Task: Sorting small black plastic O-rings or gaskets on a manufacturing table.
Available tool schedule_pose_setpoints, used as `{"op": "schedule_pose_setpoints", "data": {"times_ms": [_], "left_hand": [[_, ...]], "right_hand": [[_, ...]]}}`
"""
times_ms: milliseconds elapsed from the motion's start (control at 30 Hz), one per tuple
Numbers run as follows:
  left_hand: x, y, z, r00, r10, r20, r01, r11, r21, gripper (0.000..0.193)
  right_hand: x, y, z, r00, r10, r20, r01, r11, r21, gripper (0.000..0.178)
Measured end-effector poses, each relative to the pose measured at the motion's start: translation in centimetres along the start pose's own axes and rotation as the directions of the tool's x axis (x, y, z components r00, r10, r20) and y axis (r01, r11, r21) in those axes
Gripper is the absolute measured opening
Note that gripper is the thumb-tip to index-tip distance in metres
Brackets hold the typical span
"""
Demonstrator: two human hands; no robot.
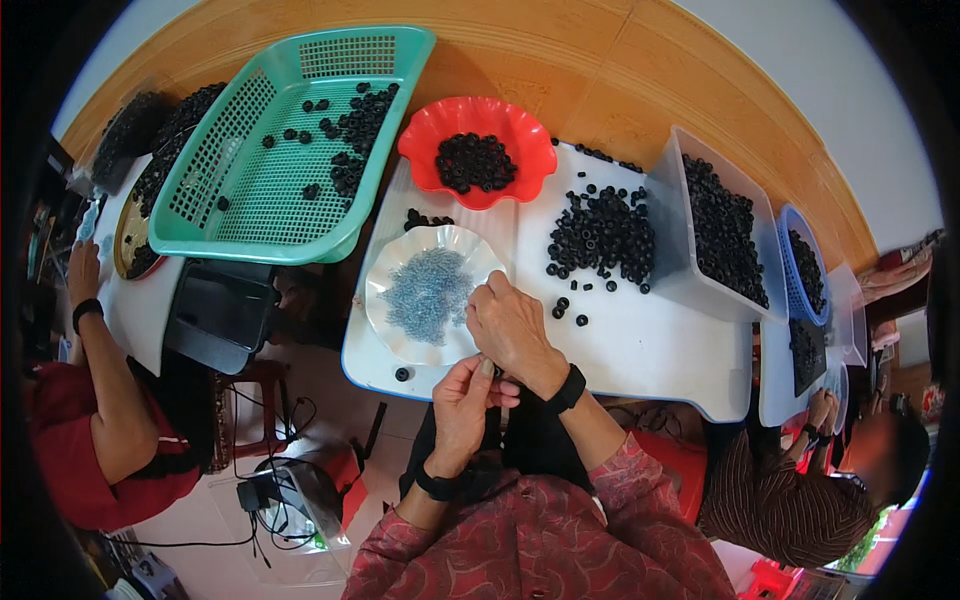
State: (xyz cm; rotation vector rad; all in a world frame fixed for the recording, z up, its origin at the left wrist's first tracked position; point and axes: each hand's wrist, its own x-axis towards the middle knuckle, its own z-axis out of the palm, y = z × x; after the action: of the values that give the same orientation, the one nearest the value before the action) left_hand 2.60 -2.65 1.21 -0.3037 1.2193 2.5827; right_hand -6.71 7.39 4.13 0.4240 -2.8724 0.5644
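Pinching with both hands at the near table edge: my left hand (462,405) and right hand (512,330) meet fingertip to fingertip, narrow grip, on something too small for me to tell. Just far-left of them sits a scalloped white dish (392,320) of pale blue beads (430,292). Loose black rings (602,238), matte and round, lie right on the white table (650,350). Far: glossy red bowl (528,150), green mesh basket (250,190).
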Motion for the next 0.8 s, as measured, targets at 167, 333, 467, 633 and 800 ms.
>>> {"op": "schedule_pose_setpoints", "data": {"times_ms": [167,333,467,633,800], "left_hand": [[0.2,0.0,0.1,1.000,-0.022,-0.002,0.022,1.000,-0.002,0.026],[0.1,0.6,0.5,0.998,-0.053,0.015,0.053,0.999,0.002,0.025],[0.3,1.1,1.4,0.997,-0.065,0.031,0.066,0.997,-0.035,0.025],[0.8,1.4,2.5,0.997,-0.045,0.070,0.049,0.997,-0.057,0.025],[1.1,1.4,3.2,0.994,-0.061,0.092,0.070,0.993,-0.094,0.024]], "right_hand": [[-0.6,0.5,-0.3,0.994,0.105,-0.019,-0.100,0.982,0.161,0.007],[-1.4,1.9,-1.2,0.969,0.246,0.024,-0.204,0.740,0.641,0.015],[-2.1,1.6,-3.9,0.858,0.362,0.365,-0.482,0.321,0.815,0.021],[-3.7,2.2,-5.1,0.807,0.362,0.467,-0.510,0.029,0.860,0.019],[-4.3,2.9,-5.9,0.803,0.353,0.480,-0.452,-0.165,0.877,0.017]]}}
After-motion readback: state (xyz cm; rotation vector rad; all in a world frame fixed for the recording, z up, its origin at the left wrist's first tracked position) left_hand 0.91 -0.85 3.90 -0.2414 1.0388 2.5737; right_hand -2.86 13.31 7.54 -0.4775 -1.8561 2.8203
